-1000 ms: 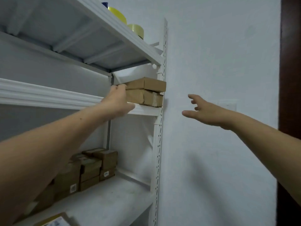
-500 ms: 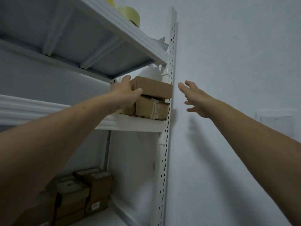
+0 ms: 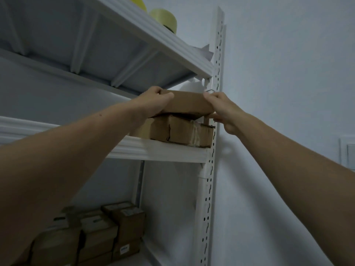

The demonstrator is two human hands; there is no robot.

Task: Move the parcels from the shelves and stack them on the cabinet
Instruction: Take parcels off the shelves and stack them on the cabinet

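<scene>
Two brown cardboard parcels are stacked on the middle white shelf (image 3: 165,150), close to the right upright. My left hand (image 3: 153,102) grips the left end of the top parcel (image 3: 188,103), thumb on its front face. On the parcel's right end my right hand (image 3: 222,108) holds it, fingers over the top corner and thumb under it. The top parcel sits slightly tilted on the taped lower parcel (image 3: 178,131). Several more parcels (image 3: 107,231) are stacked on the shelf below, at the lower left.
The top shelf (image 3: 153,41) hangs close above the held parcel and carries yellow tape rolls (image 3: 165,18). A perforated white upright post (image 3: 213,131) stands right beside my right hand. A plain wall fills the right side, with a switch plate (image 3: 347,152) at the edge.
My right hand has moved left from open air to take the top parcel's right end. My left hand shifted up to grip its left end, and the view has come closer.
</scene>
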